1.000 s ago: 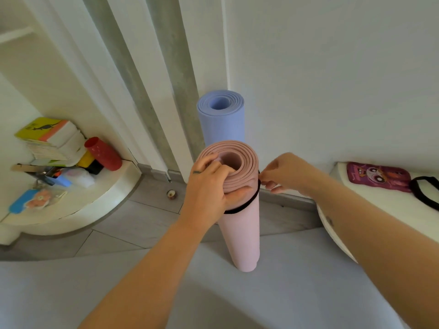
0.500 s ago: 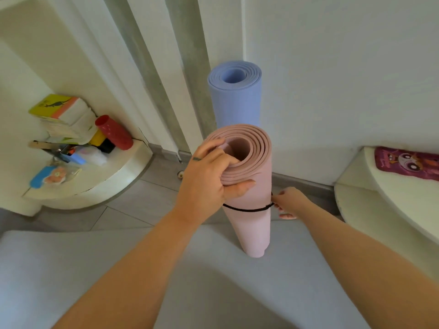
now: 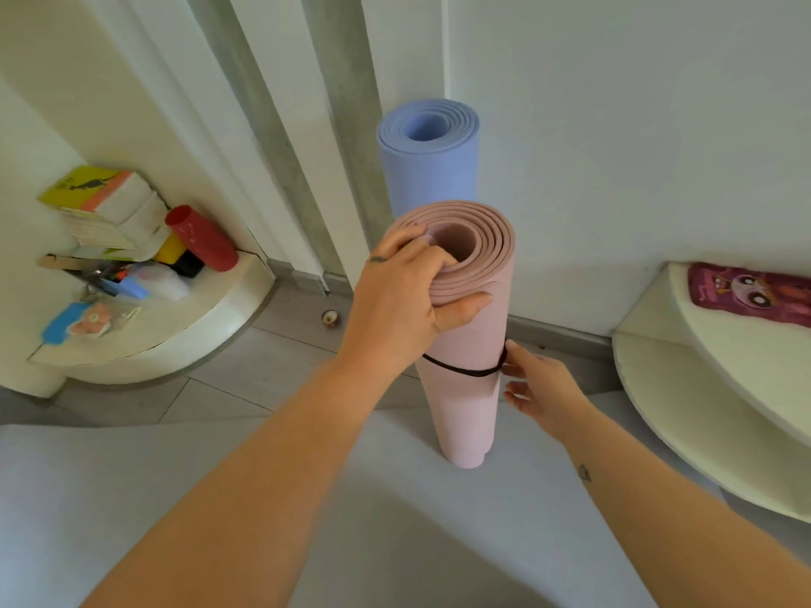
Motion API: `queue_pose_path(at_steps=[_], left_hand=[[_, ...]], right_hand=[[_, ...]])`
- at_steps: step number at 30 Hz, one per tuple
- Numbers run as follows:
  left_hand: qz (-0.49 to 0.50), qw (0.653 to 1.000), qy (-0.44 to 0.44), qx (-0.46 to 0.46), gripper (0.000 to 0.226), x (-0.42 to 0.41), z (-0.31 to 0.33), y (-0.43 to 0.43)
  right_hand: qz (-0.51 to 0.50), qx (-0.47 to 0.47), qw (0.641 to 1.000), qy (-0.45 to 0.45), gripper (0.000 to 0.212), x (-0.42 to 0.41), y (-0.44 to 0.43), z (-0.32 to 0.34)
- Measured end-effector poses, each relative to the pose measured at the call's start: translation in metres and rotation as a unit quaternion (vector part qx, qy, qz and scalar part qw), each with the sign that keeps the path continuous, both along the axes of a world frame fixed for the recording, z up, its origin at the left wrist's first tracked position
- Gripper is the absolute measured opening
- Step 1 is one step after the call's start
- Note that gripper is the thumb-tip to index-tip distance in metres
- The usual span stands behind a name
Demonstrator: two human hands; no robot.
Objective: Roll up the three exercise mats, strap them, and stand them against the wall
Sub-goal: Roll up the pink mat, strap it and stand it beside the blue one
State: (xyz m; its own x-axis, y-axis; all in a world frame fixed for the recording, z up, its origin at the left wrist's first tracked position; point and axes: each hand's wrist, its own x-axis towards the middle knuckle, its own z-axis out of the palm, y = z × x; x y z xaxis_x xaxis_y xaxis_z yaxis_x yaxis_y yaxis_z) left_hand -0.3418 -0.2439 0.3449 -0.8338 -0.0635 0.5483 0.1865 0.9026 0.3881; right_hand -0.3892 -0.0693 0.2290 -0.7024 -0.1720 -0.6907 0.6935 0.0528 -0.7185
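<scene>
A rolled pink mat (image 3: 467,410) stands upright on a grey mat (image 3: 219,498) that lies flat on the floor. My left hand (image 3: 401,300) grips the pink roll's top rim, fingers over the edge. A thin black strap (image 3: 456,369) circles the roll about a third of the way down. My right hand (image 3: 537,388) touches the strap at the roll's right side; its fingertips are spread. Behind the pink roll, a rolled blue mat (image 3: 430,164) stands against the white wall.
A low curved white shelf (image 3: 184,344) at the left carries books, a red cylinder (image 3: 202,239) and small clutter. Another curved white shelf (image 3: 702,388) at the right holds a pink cartoon pouch (image 3: 750,291). A small round doorstop (image 3: 330,319) sits on the tiled floor.
The strap has slid from near the pink roll's top to lower on it, with my right hand following it down. My left hand has kept its grip on the top.
</scene>
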Motion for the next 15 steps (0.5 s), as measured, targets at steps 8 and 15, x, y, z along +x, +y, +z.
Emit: queue_pose_path(at_steps=[8,15], left_hand=[[0.012,1.0,-0.015,-0.008,0.056,-0.008,0.004,0.013],[0.032,0.999,-0.017,-0.013,0.057,-0.007,0.005,0.014]], right_hand=[[-0.019,-0.081,0.996,-0.045,0.011,0.015,0.008,0.022],[-0.049,-0.097,0.994,-0.025,0.013,0.024,0.003,0.021]])
